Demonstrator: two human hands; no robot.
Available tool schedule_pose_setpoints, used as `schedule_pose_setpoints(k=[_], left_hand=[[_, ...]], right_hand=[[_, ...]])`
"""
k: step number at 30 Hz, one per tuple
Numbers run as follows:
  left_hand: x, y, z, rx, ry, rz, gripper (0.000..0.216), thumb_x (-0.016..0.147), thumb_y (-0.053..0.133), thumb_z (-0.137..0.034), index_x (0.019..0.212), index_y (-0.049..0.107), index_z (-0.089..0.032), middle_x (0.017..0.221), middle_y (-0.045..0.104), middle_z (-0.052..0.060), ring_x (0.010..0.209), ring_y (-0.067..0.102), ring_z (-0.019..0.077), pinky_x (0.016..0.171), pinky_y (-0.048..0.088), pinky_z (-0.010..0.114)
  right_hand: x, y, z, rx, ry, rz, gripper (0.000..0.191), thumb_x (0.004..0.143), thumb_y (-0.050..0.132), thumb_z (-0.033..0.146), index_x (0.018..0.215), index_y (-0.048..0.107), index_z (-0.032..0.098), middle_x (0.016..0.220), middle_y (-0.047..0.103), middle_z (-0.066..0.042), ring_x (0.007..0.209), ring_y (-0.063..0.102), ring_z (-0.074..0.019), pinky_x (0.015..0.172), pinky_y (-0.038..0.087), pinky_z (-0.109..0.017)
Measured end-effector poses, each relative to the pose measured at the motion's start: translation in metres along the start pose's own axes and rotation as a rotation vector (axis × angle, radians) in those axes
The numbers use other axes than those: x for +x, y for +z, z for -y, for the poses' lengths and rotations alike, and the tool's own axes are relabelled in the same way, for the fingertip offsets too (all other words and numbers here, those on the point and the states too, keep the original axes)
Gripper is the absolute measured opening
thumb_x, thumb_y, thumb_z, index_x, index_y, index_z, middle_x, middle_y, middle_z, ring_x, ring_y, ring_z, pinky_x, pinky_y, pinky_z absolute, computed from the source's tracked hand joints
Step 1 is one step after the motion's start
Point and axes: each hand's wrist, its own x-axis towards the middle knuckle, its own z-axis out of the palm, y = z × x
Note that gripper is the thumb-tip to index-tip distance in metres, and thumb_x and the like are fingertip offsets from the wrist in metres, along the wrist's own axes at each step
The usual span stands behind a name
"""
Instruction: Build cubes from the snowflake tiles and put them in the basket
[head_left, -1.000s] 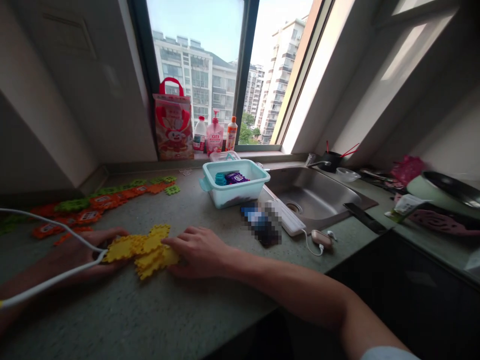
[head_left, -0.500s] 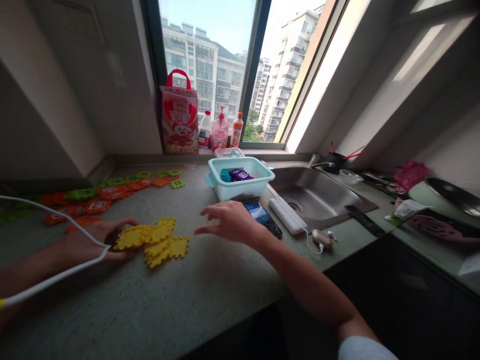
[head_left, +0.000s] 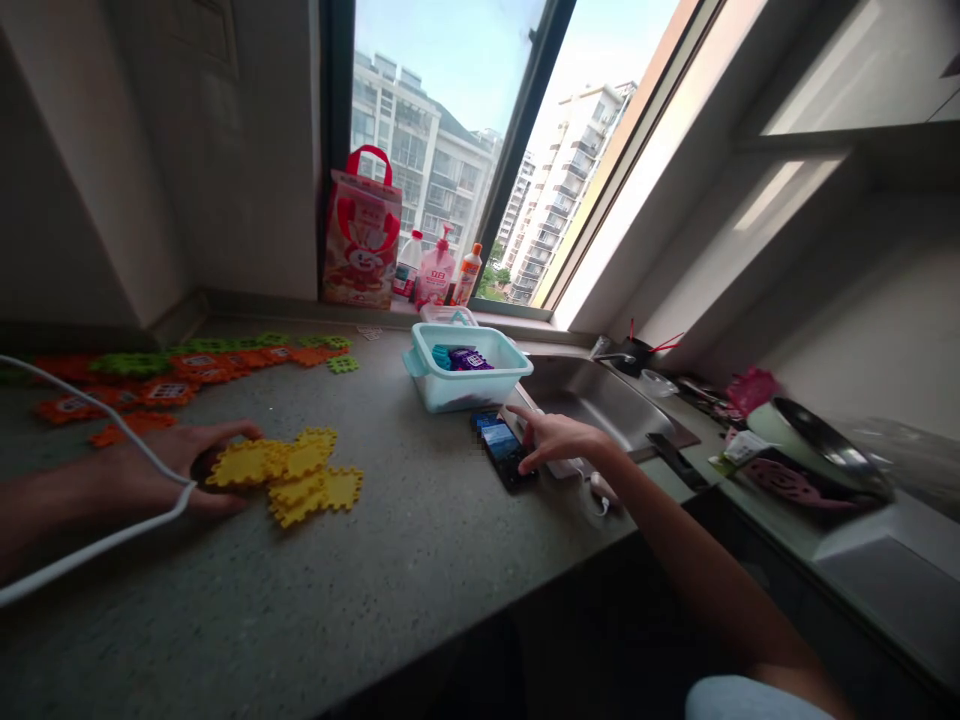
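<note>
My left hand [head_left: 191, 465] lies on the counter at the left, its thumb and fingers bent around the near end of several yellow toothed-edge interlocking pieces [head_left: 300, 470]. These pieces overlap in a flat cluster on the counter. Over a dark smartphone [head_left: 499, 445] with a lit screen hovers my right hand [head_left: 559, 440]. Its fingers are apart and nothing is in them; a fingertip is at the phone's right side, though contact is unclear. Behind the phone stands a light-blue plastic tub [head_left: 472, 390], holding purple and teal pieces [head_left: 471, 360].
Orange pieces [head_left: 169, 392] and green pieces [head_left: 131, 364] lie along the back left. A white cable [head_left: 97, 402] loops before my left hand. At the right are a sink [head_left: 585, 390], a charging case [head_left: 602, 487] and a pan [head_left: 817, 450]. Bottles [head_left: 435, 275] line the windowsill.
My right hand has moved right, from the counter beside the tub to above the phone. My left hand stays at the yellow pieces. The whole view has tilted and shifted.
</note>
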Motion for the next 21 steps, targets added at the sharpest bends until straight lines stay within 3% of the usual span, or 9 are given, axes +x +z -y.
schedule_pose_setpoints(k=[5,8,11,14,17,21], left_hand=[[0.001,-0.001,0.001,0.065,0.003,-0.002,0.075,0.07,0.058,-0.063,0.131,0.059,-0.019,0.075,0.067,-0.003,0.073,0.063,0.0224,0.069,0.04,0.026],[0.002,-0.001,0.0,0.063,0.016,-0.013,0.072,0.07,0.06,-0.062,0.129,0.061,-0.021,0.079,0.071,-0.003,0.075,0.066,0.0236,0.071,0.043,0.027],[0.0,-0.001,-0.006,0.061,0.045,-0.062,0.072,0.068,0.063,-0.063,0.125,0.065,-0.02,0.083,0.074,0.002,0.076,0.067,0.0264,0.071,0.045,0.031],[-0.005,-0.002,-0.013,0.095,0.06,-0.092,0.074,0.069,0.062,-0.066,0.125,0.065,-0.017,0.092,0.075,0.008,0.081,0.068,0.0288,0.074,0.047,0.034],[-0.01,-0.004,-0.017,0.125,0.038,-0.068,0.078,0.072,0.06,-0.07,0.129,0.063,-0.017,0.102,0.075,0.011,0.088,0.07,0.0305,0.077,0.05,0.036],[-0.009,-0.003,-0.022,0.192,0.035,-0.07,0.074,0.075,0.057,-0.074,0.126,0.065,-0.021,0.107,0.075,0.01,0.088,0.07,0.0313,0.076,0.05,0.037]], right_hand=[[-0.002,-0.004,0.004,-0.125,0.012,-0.009,0.133,0.059,0.09,0.064,0.167,0.021,0.028,0.105,0.075,-0.004,0.1,0.07,-0.0307,0.084,0.049,-0.034],[-0.014,-0.001,0.031,-0.177,-0.047,-0.102,0.114,0.067,0.085,0.068,0.162,0.037,0.027,0.108,0.075,-0.006,0.101,0.07,-0.031,0.086,0.049,-0.036],[-0.017,0.022,0.091,-0.102,-0.393,-0.301,0.085,0.084,0.072,0.071,0.153,0.051,0.027,0.114,0.074,-0.008,0.107,0.068,-0.0279,0.095,0.049,-0.038],[-0.002,0.057,0.16,-0.035,-0.796,-0.402,0.086,0.085,0.07,0.073,0.155,0.048,0.028,0.133,0.068,-0.01,0.119,0.064,-0.0281,0.104,0.046,-0.041],[0.025,0.086,0.203,0.014,-0.898,-0.51,0.09,0.084,0.073,0.07,0.157,0.043,0.026,0.149,0.057,-0.012,0.132,0.056,-0.0301,0.113,0.04,-0.045],[0.05,0.108,0.209,0.066,-0.901,-0.5,0.1,0.081,0.077,0.067,0.16,0.036,0.021,0.154,0.053,-0.016,0.136,0.053,-0.0327,0.114,0.04,-0.047]])
